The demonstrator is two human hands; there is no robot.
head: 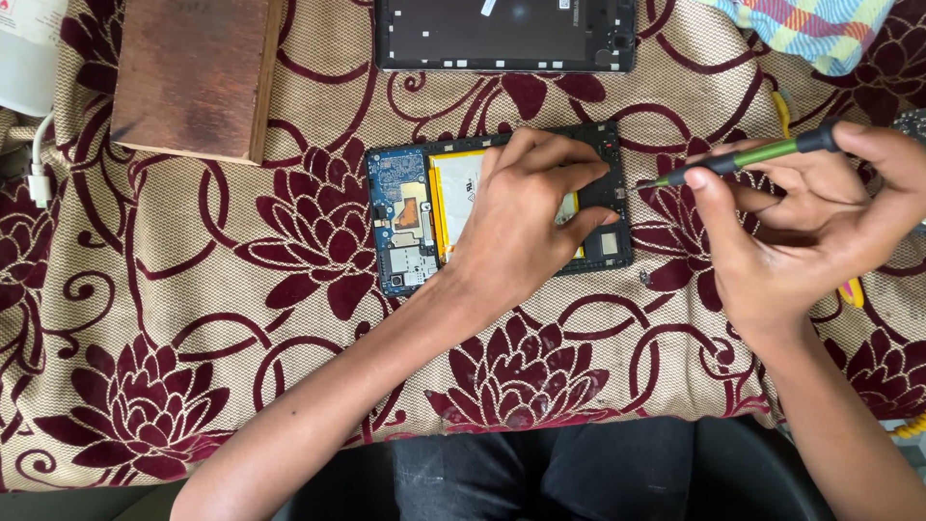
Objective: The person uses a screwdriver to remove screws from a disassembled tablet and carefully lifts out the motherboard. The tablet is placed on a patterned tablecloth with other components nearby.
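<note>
An opened tablet body [410, 217] lies on the flowered cloth [193, 318], showing a blue circuit board at its left end and a yellow-edged battery in the middle. My left hand [526, 217] presses flat on the battery and right part of the tablet, fingers spread toward its right end. My right hand [810, 217] holds a green and black screwdriver [748, 159] just right of the tablet, its tip pointing left at the tablet's right edge.
The tablet's removed dark back panel [506, 34] lies at the top centre. A brown wooden block [193, 72] sits at the top left, beside a white charger and cable [34, 145]. A checked cloth [820, 29] is at the top right. A yellow tool [851, 291] peeks out under my right hand.
</note>
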